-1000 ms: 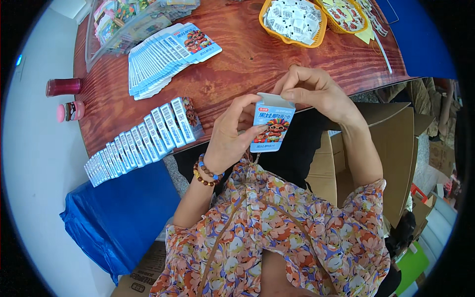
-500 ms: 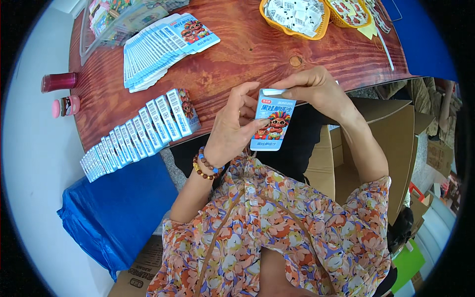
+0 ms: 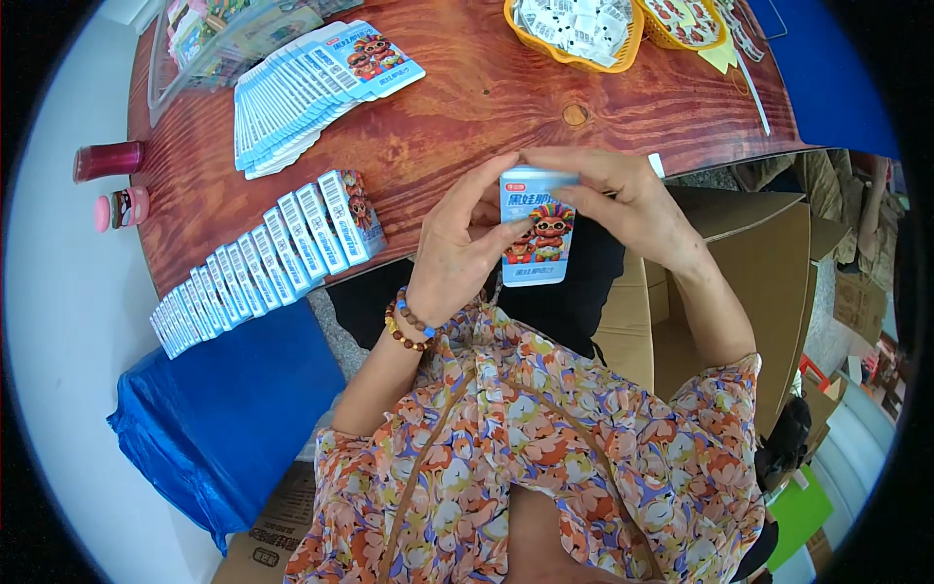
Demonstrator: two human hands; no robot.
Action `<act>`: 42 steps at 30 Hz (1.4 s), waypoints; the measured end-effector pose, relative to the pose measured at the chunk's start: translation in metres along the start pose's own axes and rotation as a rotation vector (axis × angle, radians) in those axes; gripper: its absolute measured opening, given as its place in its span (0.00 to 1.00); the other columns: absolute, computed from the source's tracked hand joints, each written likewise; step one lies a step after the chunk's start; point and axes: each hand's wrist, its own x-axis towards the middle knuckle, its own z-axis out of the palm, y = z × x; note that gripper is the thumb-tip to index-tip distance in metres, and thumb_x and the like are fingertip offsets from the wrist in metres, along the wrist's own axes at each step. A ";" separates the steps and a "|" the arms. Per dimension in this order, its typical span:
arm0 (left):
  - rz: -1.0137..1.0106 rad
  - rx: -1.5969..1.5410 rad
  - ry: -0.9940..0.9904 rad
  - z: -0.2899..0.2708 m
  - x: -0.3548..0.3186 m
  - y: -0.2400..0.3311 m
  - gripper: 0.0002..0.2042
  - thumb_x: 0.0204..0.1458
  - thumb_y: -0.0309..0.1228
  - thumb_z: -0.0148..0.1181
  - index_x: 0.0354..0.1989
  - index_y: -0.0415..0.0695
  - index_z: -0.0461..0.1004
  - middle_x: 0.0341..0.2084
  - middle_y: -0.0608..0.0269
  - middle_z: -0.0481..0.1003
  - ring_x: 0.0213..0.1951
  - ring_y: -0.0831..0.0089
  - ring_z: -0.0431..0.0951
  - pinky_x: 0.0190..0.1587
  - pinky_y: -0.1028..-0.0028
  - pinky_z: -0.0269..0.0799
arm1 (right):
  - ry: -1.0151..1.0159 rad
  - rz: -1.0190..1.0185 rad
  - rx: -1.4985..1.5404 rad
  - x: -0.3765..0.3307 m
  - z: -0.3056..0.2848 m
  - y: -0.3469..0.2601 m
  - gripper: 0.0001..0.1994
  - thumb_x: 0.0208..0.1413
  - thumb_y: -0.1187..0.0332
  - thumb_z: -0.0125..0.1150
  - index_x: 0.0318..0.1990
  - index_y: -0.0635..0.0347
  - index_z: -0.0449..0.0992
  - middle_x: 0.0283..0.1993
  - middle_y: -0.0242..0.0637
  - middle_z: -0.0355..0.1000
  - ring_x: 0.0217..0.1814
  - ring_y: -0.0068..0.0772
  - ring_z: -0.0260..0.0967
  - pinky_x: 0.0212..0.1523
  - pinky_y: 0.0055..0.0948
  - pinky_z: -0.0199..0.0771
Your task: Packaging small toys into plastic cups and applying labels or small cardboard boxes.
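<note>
Both hands were up over the near edge of the table (image 3: 467, 127), and between them sat a small blue carton (image 3: 536, 243), upright, its cartoon face turned toward the camera. The left hand (image 3: 462, 243) had it by the left side, thumb and fingers closed against the edge. The right hand (image 3: 623, 200) came over the top, fingers curled down on the carton's upper flap, its grip pinched shut there. The carton hung just off the table's edge, in front of the person's flowered blouse, touching nothing but the two hands.

A bead bracelet (image 3: 409, 326) circled the left wrist.

On the table to the left, a row of finished cartons (image 3: 263, 263) stood packed side by side, running along the near edge. Behind them lay a fanned stack of flat blanks (image 3: 311, 88), same blue and white, not yet folded. At the far side sat an orange basket (image 3: 574, 44) full of small white packets, with a second basket (image 3: 686, 24) just beside it on the right. Two small jars, a dark red one (image 3: 109, 161) and a pink one (image 3: 122, 207), stood at the table's left end.

Below the table, a blue plastic sheet (image 3: 224, 419) lay on the left, and open cardboard boxes (image 3: 730, 282) stood on the right, beside the person's right arm.
</note>
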 end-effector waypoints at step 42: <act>0.165 0.080 -0.004 -0.004 -0.002 0.005 0.31 0.57 0.20 0.61 0.70 0.42 0.60 0.44 0.51 0.81 0.46 0.66 0.83 0.50 0.68 0.79 | -0.006 -0.443 -0.108 0.007 0.009 0.022 0.20 0.52 0.78 0.68 0.54 0.58 0.81 0.53 0.43 0.76 0.50 0.40 0.78 0.47 0.33 0.80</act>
